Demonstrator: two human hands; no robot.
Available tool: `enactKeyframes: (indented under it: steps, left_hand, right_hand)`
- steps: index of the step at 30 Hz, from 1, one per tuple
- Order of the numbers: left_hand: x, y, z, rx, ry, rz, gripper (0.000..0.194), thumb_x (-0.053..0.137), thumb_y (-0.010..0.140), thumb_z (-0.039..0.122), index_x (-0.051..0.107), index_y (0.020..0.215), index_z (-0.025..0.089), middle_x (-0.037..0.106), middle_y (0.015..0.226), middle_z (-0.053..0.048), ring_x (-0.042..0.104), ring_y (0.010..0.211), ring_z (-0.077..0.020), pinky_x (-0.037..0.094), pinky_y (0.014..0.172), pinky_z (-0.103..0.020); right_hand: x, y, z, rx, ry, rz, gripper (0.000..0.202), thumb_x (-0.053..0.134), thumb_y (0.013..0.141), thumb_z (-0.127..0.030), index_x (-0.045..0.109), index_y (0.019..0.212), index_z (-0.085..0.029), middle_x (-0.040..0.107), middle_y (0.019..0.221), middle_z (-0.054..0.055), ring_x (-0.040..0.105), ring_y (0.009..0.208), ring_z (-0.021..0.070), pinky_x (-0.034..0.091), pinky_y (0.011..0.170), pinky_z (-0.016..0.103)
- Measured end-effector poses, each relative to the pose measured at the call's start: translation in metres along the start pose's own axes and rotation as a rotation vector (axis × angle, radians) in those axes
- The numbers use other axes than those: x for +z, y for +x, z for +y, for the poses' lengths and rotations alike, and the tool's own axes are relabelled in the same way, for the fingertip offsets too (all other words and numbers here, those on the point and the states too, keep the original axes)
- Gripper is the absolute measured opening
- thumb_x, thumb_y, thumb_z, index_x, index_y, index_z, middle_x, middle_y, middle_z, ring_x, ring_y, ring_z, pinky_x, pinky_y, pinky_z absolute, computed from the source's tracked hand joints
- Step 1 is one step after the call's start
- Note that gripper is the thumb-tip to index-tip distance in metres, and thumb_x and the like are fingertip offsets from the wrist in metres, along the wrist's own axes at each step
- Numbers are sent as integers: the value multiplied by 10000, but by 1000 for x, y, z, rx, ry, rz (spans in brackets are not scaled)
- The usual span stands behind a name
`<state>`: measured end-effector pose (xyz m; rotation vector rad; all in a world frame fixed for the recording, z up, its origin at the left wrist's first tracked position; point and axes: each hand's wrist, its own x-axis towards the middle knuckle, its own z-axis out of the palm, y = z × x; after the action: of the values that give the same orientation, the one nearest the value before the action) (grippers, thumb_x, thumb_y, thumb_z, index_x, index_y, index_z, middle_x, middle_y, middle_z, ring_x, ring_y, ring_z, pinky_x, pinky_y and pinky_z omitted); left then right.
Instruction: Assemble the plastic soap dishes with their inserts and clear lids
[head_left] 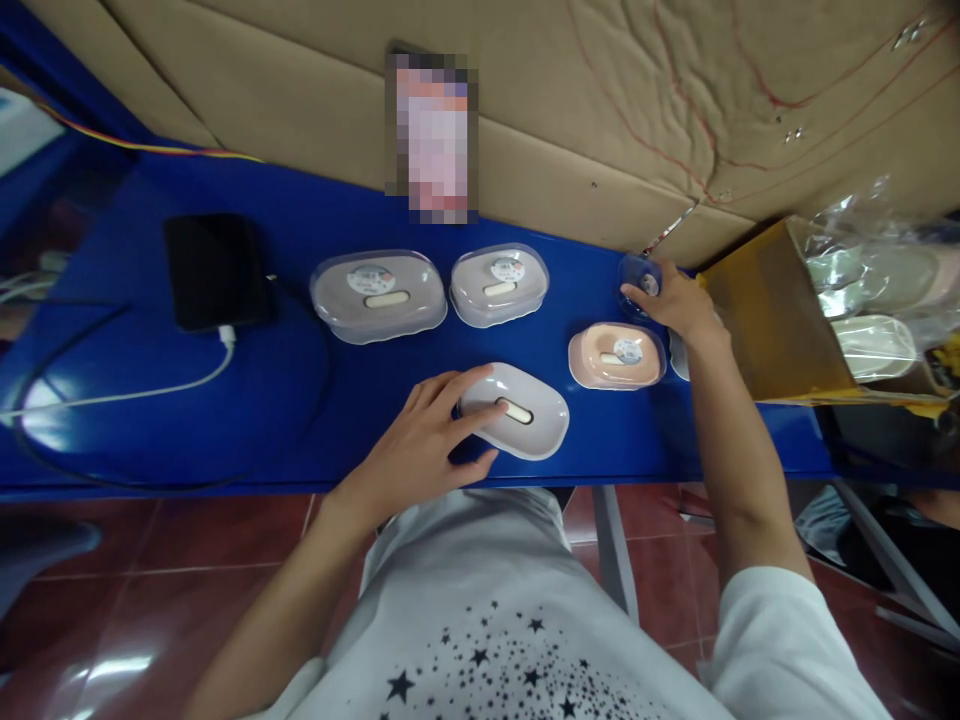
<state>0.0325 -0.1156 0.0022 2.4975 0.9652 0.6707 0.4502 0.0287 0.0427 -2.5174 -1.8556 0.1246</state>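
Note:
A white oval dish (551,422) with a cream strip set in its middle lies near the table's front edge. My left hand (431,430) grips its left end, with one finger reaching the cream strip and the thumb at the near rim. Farther back on the right, my right hand (679,300) closes on a clear plastic lid (634,275) bearing a round label. Just below that hand sits a pink dish (611,365) under a clear lid. Part of another pale dish (679,355) shows beside my right forearm, which hides the rest.
Two lidded white dishes, a larger one (379,295) and a smaller one (499,285), stand behind on the blue table (390,430). At left lies a black device (214,270) with a white cable. An open cardboard box (757,310) of bagged dishes borders the right side.

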Motion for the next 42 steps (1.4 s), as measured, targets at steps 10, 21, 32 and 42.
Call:
enactKeyframes:
  steps: [10, 21, 32, 42]
  left_hand:
    - [5, -1, -1, 60, 7, -14, 436, 678, 1062, 370, 596, 1468, 234, 350, 1760, -203, 406, 1611, -399, 448, 1252, -613]
    - [7, -6, -13, -215, -373, 21, 972, 842, 944, 480, 245, 1700, 353, 472, 1706, -115, 476, 1572, -340, 423, 1289, -550]
    - [5, -4, -15, -128, -321, -37, 845, 777, 994, 507, 327, 1690, 344, 521, 1658, -117, 520, 1517, -341, 433, 1262, -544]
    - [4, -3, -13, -107, -295, -39, 777, 735, 1028, 487, 349, 1685, 338, 527, 1658, -106, 526, 1503, -335, 436, 1251, -535]
  right_hand:
    - [-26, -83, -15, -514, 333, 370, 746, 735, 953, -547, 473, 1581, -241, 505, 1665, 160, 460, 1565, 367, 403, 1277, 614]
    - [33, -232, -71, -924, 462, 13, 871, 708, 978, -330, 276, 1731, -398, 257, 1818, 70, 355, 1636, 406, 467, 1250, 674]
    - [45, -215, -75, -1030, 329, 39, 846, 700, 992, -371, 298, 1736, -357, 260, 1822, 68, 292, 1658, 411, 435, 1269, 683]
    - [48, -227, -70, -989, 260, 92, 866, 640, 1050, -435, 155, 1766, -404, 263, 1825, 52, 270, 1669, 402, 440, 1256, 668]
